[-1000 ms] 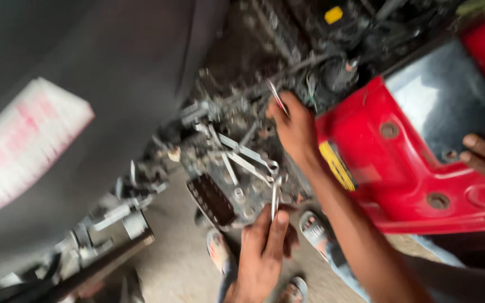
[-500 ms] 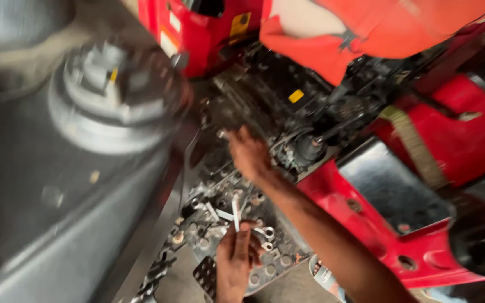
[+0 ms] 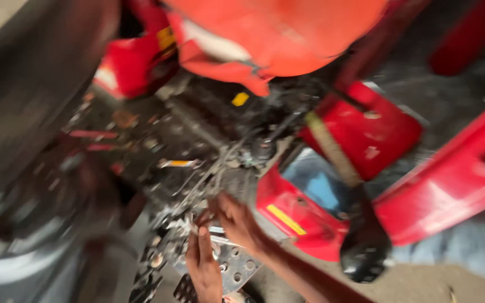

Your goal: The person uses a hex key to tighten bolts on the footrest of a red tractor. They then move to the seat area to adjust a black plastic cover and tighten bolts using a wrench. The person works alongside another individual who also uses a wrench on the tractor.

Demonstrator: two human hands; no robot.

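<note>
Now we are looking further up than a moment ago, so the red panels (image 3: 366, 132) and dark engine (image 3: 209, 134) are filling the blurred head view and our hands are sitting low. Our right hand (image 3: 237, 221) is reaching over the wrenches (image 3: 206, 230) on the perforated plate (image 3: 237, 266); our left hand (image 3: 203, 269) is resting there, fingers straight. Whether either is gripping, we cannot tell. Panels are crowding the right; bare floor (image 3: 422, 286) is lying below.

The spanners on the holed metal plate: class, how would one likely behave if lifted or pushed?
The spanners look like bare metal, so probably stiff and heavy for their size. Being flat, one would likely slide, not roll. They lie heaped under both hands, so pushing one may shift others on the plate. Blur hides detail.
</note>
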